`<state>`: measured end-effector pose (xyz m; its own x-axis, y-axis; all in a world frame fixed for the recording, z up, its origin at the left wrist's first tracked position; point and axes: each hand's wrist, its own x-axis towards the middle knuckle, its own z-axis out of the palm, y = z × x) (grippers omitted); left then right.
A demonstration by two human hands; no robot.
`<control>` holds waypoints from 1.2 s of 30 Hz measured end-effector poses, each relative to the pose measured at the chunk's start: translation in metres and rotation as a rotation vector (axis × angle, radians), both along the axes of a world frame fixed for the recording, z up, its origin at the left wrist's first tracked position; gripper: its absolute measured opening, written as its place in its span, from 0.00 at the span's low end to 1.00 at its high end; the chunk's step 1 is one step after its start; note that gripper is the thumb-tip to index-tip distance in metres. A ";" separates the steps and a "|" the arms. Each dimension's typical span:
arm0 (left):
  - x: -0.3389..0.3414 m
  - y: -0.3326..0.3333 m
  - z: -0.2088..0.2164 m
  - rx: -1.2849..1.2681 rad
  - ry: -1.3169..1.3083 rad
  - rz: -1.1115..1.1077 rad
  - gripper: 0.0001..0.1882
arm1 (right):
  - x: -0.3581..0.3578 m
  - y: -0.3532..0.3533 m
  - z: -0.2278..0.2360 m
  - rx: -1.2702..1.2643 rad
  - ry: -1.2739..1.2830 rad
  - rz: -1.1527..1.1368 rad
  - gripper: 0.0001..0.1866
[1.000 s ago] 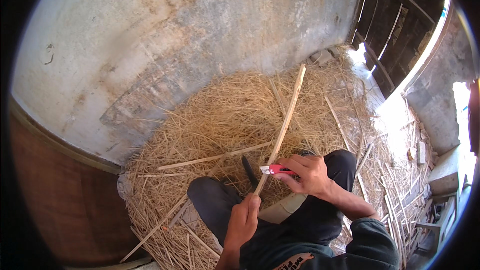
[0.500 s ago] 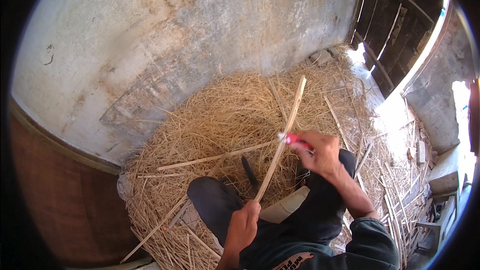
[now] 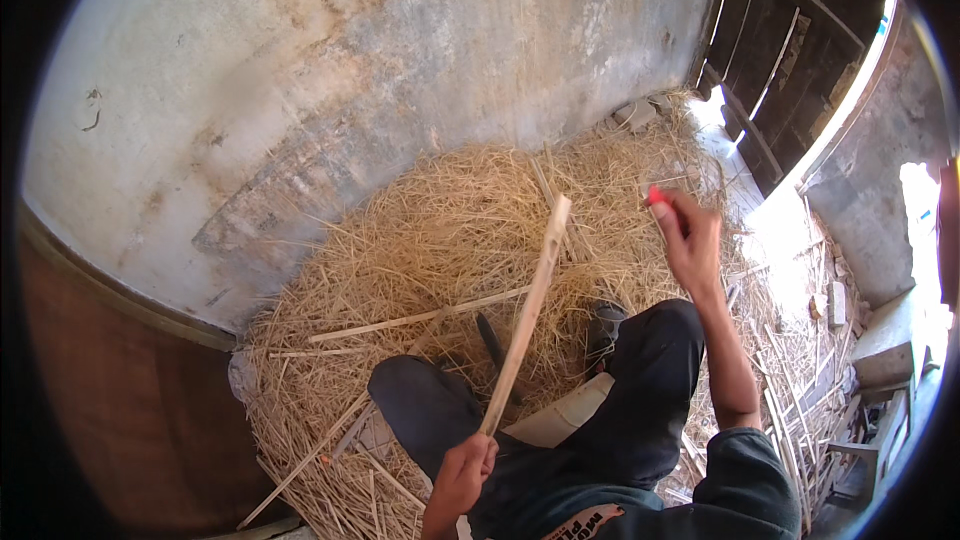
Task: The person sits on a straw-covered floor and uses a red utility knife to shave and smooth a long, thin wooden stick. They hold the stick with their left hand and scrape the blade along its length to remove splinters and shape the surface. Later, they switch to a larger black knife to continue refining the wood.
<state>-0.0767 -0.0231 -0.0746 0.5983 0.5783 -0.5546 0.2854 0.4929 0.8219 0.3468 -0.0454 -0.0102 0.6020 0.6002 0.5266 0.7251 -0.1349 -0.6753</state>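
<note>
Fingers, left hand point(image 3: 463, 471): wrapped round near end of wooden strip point(image 3: 525, 325), toward one o'clock; likely light, stiff, splintery, best gripped there. Right hand point(image 3: 694, 250), half past one from left: clasping red tool point(image 3: 655, 196).

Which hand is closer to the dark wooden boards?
Right. The right hand, holding a red tool, is below and left of the dark boards; the left hand is much farther down, holding the wooden stick.

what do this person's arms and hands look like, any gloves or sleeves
The left hand and right hand are both gloveless, with no watch or bracelet visible. A loose, dark green sleeve ends near the right elbow, leaving that forearm bare. The left sleeve isn't visible.
</note>
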 end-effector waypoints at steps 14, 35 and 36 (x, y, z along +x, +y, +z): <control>0.053 0.021 0.019 0.271 -0.068 -0.058 0.24 | -0.128 -0.008 -0.021 -0.050 -0.325 0.476 0.17; 0.023 -0.018 0.016 0.111 0.007 -0.132 0.24 | 0.013 0.002 0.005 -0.048 0.003 -0.317 0.11; 0.018 -0.023 0.017 0.042 -0.002 -0.121 0.24 | 0.010 -0.001 0.006 -0.024 -0.033 -0.251 0.11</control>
